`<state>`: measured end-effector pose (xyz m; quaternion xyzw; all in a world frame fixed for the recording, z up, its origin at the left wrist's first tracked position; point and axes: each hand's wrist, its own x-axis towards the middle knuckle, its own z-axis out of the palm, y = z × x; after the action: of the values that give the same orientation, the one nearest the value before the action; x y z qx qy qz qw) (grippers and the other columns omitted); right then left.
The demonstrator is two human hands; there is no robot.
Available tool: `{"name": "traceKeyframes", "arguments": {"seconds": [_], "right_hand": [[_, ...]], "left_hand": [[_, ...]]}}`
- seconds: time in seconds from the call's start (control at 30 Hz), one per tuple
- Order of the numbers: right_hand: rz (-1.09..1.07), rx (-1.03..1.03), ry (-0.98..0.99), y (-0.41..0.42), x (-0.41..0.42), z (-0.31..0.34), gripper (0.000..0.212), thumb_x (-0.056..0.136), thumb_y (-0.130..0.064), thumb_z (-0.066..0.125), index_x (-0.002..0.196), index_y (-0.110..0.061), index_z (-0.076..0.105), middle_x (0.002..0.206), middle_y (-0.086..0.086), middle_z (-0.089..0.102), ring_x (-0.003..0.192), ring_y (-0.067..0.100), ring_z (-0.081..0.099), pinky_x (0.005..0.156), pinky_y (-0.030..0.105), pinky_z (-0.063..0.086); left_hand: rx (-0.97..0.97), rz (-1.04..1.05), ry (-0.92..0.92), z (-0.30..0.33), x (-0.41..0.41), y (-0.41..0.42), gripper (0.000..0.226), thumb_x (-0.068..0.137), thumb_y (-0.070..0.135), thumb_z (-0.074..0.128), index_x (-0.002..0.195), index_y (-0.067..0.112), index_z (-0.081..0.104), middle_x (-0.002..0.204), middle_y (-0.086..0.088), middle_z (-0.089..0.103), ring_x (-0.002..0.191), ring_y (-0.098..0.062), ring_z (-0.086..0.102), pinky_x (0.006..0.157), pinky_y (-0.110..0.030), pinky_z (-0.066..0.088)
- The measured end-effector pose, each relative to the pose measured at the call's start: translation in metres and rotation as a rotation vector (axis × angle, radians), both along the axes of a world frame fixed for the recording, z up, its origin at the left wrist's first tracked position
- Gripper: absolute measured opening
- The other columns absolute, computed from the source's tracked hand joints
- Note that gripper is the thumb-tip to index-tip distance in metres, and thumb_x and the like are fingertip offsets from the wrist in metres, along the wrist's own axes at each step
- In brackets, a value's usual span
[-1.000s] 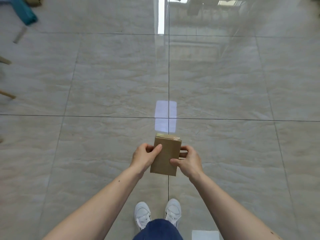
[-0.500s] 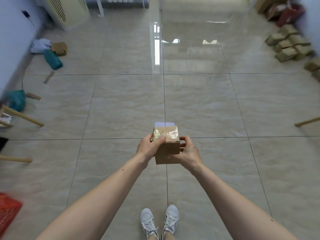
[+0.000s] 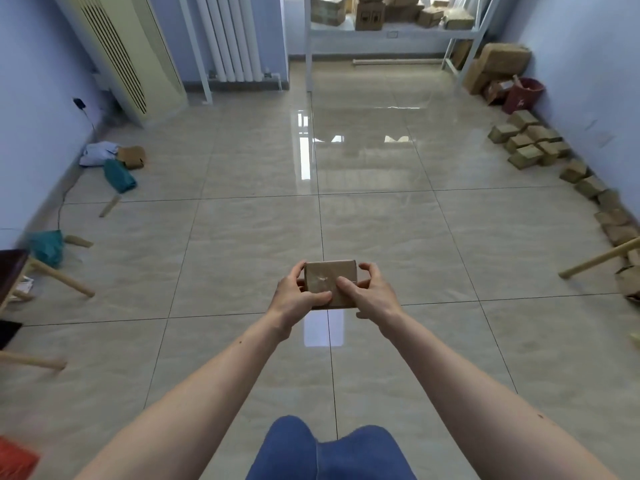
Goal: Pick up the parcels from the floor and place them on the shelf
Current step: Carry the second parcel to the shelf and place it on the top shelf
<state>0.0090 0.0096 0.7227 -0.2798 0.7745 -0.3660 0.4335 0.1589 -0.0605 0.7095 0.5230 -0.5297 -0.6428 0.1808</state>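
I hold a small brown cardboard parcel (image 3: 329, 279) in front of me, above the tiled floor. My left hand (image 3: 298, 294) grips its left side with the thumb on top. My right hand (image 3: 367, 293) grips its right side, fingers curled over the far edge. The white metal shelf (image 3: 391, 32) stands at the far end of the room and carries several cardboard boxes. More brown parcels (image 3: 530, 143) lie in a row on the floor along the right wall.
A cream air-conditioner unit (image 3: 128, 53) and a white radiator (image 3: 230, 36) stand at the far left. Bags and a flat box (image 3: 131, 156) lie by the left wall. Wooden stool legs (image 3: 60, 278) stick in from the left, another leg (image 3: 599, 258) from the right. A maroon bucket (image 3: 523, 95) stands far right.
The view has lifted from the floor to show the far shelf. The parcel has turned from upright to lying flat between both hands, which still hold it.
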Motion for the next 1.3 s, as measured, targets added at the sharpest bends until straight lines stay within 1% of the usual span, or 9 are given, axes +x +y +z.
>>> {"name": "traceKeyframes", "arguments": {"seconds": [0.13, 0.33, 0.5, 0.63, 0.8, 1.0, 1.1, 1.2, 1.3], "right_hand": [[0.028, -0.075, -0.062, 0.004, 0.006, 0.009, 0.063, 0.089, -0.027, 0.070, 0.143, -0.033, 0.039, 0.114, 0.015, 0.064, 0.102, 0.031, 0.068, 0.072, 0.045, 0.063], [-0.004, -0.198, -0.052, 0.010, 0.012, 0.013, 0.061, 0.084, -0.012, 0.073, 0.134, -0.031, 0.043, 0.116, 0.013, 0.063, 0.098, 0.028, 0.069, 0.073, 0.047, 0.062], [-0.117, -0.215, -0.137, 0.005, 0.017, 0.020, 0.052, 0.084, -0.040, 0.073, 0.126, -0.035, 0.044, 0.110, 0.003, 0.065, 0.094, 0.018, 0.069, 0.063, 0.031, 0.056], [-0.212, -0.223, -0.127, 0.000, 0.018, 0.021, 0.038, 0.082, -0.047, 0.065, 0.114, -0.042, 0.045, 0.116, 0.010, 0.062, 0.103, 0.025, 0.067, 0.082, 0.043, 0.059], [-0.204, -0.283, -0.208, 0.003, 0.004, 0.030, 0.031, 0.092, -0.021, 0.061, 0.120, -0.028, 0.049, 0.099, 0.005, 0.065, 0.086, 0.020, 0.066, 0.068, 0.034, 0.055], [-0.168, -0.305, -0.221, 0.004, -0.002, 0.034, 0.036, 0.091, -0.021, 0.062, 0.123, -0.030, 0.049, 0.100, 0.005, 0.065, 0.086, 0.020, 0.064, 0.077, 0.042, 0.055], [-0.233, -0.277, -0.232, 0.003, 0.002, 0.038, 0.049, 0.092, -0.031, 0.065, 0.133, -0.026, 0.039, 0.110, 0.003, 0.062, 0.089, 0.010, 0.059, 0.066, 0.029, 0.043], [-0.308, -0.196, -0.302, 0.001, 0.009, 0.035, 0.069, 0.082, -0.052, 0.071, 0.136, -0.026, 0.035, 0.122, 0.001, 0.060, 0.106, 0.019, 0.058, 0.069, 0.036, 0.043], [-0.346, -0.179, -0.400, -0.002, 0.012, 0.034, 0.066, 0.079, -0.049, 0.074, 0.130, -0.025, 0.041, 0.121, 0.004, 0.065, 0.108, 0.026, 0.065, 0.071, 0.046, 0.055]], "left_hand": [[-0.007, 0.012, 0.035, 0.015, 0.004, 0.002, 0.066, 0.082, 0.013, 0.079, 0.137, 0.029, 0.048, 0.118, -0.004, 0.062, 0.096, -0.017, 0.066, 0.060, -0.020, 0.054], [0.018, 0.151, 0.095, 0.029, -0.005, 0.005, 0.029, 0.099, 0.040, 0.055, 0.125, 0.027, 0.052, 0.124, -0.005, 0.063, 0.098, -0.018, 0.064, 0.071, -0.041, 0.060], [-0.026, 0.191, 0.169, 0.027, -0.012, 0.007, 0.018, 0.097, 0.027, 0.058, 0.114, 0.032, 0.055, 0.126, -0.006, 0.064, 0.102, -0.023, 0.066, 0.078, -0.042, 0.059], [0.001, 0.163, 0.121, 0.029, -0.016, 0.009, 0.035, 0.069, 0.047, 0.066, 0.095, 0.064, 0.051, 0.132, -0.006, 0.055, 0.115, -0.027, 0.063, 0.092, -0.053, 0.058], [0.147, 0.143, 0.132, 0.041, -0.017, 0.004, 0.075, 0.084, 0.054, 0.061, 0.149, 0.039, 0.028, 0.140, -0.007, 0.052, 0.118, -0.027, 0.057, 0.081, -0.048, 0.061], [0.219, 0.181, 0.172, 0.046, -0.020, -0.001, 0.062, 0.090, 0.037, 0.061, 0.144, 0.035, 0.029, 0.115, -0.008, 0.067, 0.100, -0.030, 0.066, 0.081, -0.051, 0.060], [0.219, 0.256, 0.227, 0.050, -0.022, 0.004, 0.050, 0.090, 0.030, 0.062, 0.133, 0.035, 0.037, 0.118, -0.008, 0.066, 0.098, -0.029, 0.066, 0.069, -0.046, 0.059], [0.215, 0.332, 0.273, 0.052, -0.027, 0.010, 0.074, 0.079, 0.035, 0.070, 0.140, 0.039, 0.029, 0.128, -0.012, 0.061, 0.102, -0.033, 0.067, 0.064, -0.050, 0.061], [0.203, 0.330, 0.284, 0.055, -0.030, 0.013, 0.092, 0.062, 0.040, 0.077, 0.139, 0.050, 0.029, 0.137, -0.014, 0.054, 0.106, -0.037, 0.068, 0.067, -0.062, 0.060]]}}
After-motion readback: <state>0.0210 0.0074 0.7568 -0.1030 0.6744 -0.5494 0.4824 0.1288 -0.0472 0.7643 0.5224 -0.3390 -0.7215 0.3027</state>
